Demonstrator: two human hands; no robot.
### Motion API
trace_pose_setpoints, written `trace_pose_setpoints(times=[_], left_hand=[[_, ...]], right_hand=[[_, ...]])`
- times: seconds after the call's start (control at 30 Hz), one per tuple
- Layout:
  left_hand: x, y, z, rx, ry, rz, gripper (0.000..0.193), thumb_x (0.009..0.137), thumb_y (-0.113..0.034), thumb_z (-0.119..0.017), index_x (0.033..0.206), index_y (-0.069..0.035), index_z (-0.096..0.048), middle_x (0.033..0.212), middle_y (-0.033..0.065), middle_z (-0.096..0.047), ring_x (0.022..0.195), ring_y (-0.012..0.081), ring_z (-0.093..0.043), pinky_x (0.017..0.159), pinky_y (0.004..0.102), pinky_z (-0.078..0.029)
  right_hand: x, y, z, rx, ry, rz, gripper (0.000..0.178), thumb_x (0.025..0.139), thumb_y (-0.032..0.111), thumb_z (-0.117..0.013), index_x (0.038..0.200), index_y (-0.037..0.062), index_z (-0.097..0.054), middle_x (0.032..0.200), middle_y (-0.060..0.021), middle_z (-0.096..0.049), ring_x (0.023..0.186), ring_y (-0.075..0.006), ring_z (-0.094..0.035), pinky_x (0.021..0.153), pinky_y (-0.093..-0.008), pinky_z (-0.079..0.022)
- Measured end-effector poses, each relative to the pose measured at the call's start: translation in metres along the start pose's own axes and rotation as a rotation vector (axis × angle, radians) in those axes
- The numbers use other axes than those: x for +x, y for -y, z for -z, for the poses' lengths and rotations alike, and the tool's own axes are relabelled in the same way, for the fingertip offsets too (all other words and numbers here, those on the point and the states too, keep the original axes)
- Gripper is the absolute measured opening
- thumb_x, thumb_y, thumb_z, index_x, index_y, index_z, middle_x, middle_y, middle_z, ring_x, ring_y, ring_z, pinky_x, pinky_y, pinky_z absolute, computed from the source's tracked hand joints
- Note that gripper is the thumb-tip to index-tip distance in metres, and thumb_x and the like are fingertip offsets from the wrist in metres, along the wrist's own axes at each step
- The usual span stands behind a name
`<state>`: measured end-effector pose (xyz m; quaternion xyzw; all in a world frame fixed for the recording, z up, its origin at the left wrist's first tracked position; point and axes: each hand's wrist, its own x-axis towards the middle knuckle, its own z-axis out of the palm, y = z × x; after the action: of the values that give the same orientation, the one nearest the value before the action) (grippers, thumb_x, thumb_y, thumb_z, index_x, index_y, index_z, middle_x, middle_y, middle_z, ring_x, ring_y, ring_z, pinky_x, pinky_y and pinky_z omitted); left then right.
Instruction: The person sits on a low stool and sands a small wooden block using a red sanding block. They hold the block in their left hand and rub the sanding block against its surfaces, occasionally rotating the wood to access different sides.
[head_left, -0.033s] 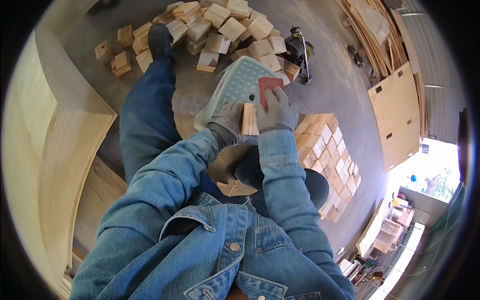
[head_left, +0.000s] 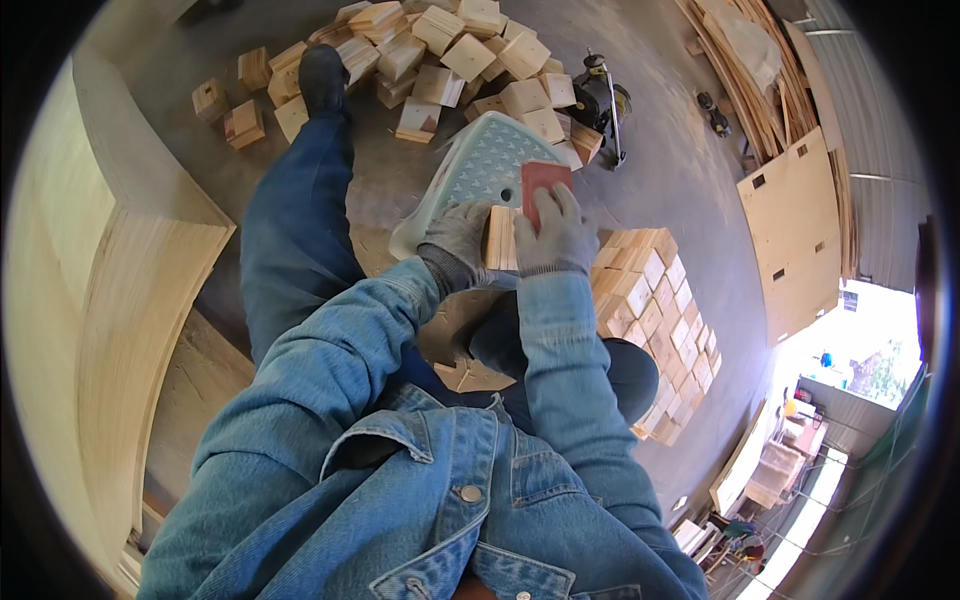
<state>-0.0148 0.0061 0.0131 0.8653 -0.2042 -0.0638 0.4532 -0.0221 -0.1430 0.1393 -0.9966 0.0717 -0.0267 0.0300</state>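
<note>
My left hand (head_left: 455, 237), in a grey glove, is closed on a wooden block (head_left: 502, 240) with a striped, layered face. The block stands over the near end of a pale blue-green plastic stool (head_left: 478, 150). In my gloved right hand (head_left: 562, 235) is a flat red rectangular piece that looks like sandpaper (head_left: 546, 178). The fingers lie over its near part, and its far end rests over the stool top, beside the stool's round hole. The right hand sits just right of the block. Its thumb is partly hidden, so I cannot tell whether it touches the block.
A loose heap of wooden blocks (head_left: 437, 85) lies beyond the stool. Blocks are stacked neatly (head_left: 655, 330) by my right knee. A dark power tool (head_left: 612, 105) stands right of the heap. Large pale wooden panels (head_left: 150, 290) rise at left; boards (head_left: 800, 225) lean at right.
My right hand and the red sandpaper have shifted slightly nearer to me and to the right. My left hand still holds the block in nearly the same place.
</note>
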Motion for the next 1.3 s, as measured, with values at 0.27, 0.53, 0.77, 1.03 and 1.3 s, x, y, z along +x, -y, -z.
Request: trace_pose_setpoints(times=[0.27,0.53,0.77,1.03,1.3], left_hand=[[0.002,-0.005,0.003,0.008,0.073,0.031,0.103,0.063,-0.048,-0.095,0.146,-0.009,-0.048,0.139,0.0179,-0.057,0.135,0.0365,-0.053,0.122,0.0480,-0.035],[-0.003,-0.001,-0.001,0.075,-0.091,-0.077,0.099,0.062,-0.048,-0.097,0.139,-0.008,-0.052,0.129,0.0190,-0.060,0.122,0.0382,-0.059,0.110,0.0474,-0.048],[0.003,-0.002,-0.005,0.026,-0.058,-0.040,0.103,0.057,-0.050,-0.098,0.140,-0.007,-0.052,0.132,0.0191,-0.060,0.124,0.0378,-0.059,0.110,0.0474,-0.048],[0.006,-0.007,0.004,-0.034,0.138,0.088,0.104,0.064,-0.050,-0.094,0.149,-0.014,-0.045,0.146,0.0158,-0.054,0.142,0.0356,-0.049,0.128,0.0495,-0.029],[0.003,0.007,-0.004,0.063,0.123,0.065,0.119,0.057,-0.057,-0.096,0.152,-0.010,-0.041,0.147,0.0176,-0.054,0.143,0.0363,-0.049,0.128,0.0510,-0.028]], right_hand=[[-0.137,-0.019,0.003,0.121,-0.151,0.087,0.055,0.082,0.032,-0.082,0.132,0.0122,-0.071,0.147,-0.0132,-0.060,0.119,-0.0423,-0.061,0.102,-0.0548,-0.050],[-0.078,-0.023,-0.017,0.141,-0.195,0.087,0.049,0.084,0.031,-0.078,0.131,0.0196,-0.072,0.146,-0.0076,-0.061,0.119,-0.0426,-0.061,0.101,-0.0556,-0.051],[-0.006,-0.008,-0.002,0.055,-0.016,-0.049,0.049,0.088,0.038,-0.072,0.135,0.0240,-0.069,0.151,-0.0030,-0.057,0.121,-0.0448,-0.059,0.101,-0.0580,-0.050],[-0.121,-0.017,0.006,0.061,-0.085,0.060,0.053,0.084,0.032,-0.079,0.136,0.0221,-0.070,0.152,-0.0056,-0.055,0.122,-0.0436,-0.057,0.101,-0.0571,-0.050],[-0.102,-0.007,0.012,0.028,-0.092,0.072,0.049,0.083,0.030,-0.080,0.128,0.0137,-0.073,0.146,-0.0102,-0.061,0.123,-0.0403,-0.060,0.105,-0.0535,-0.047]])
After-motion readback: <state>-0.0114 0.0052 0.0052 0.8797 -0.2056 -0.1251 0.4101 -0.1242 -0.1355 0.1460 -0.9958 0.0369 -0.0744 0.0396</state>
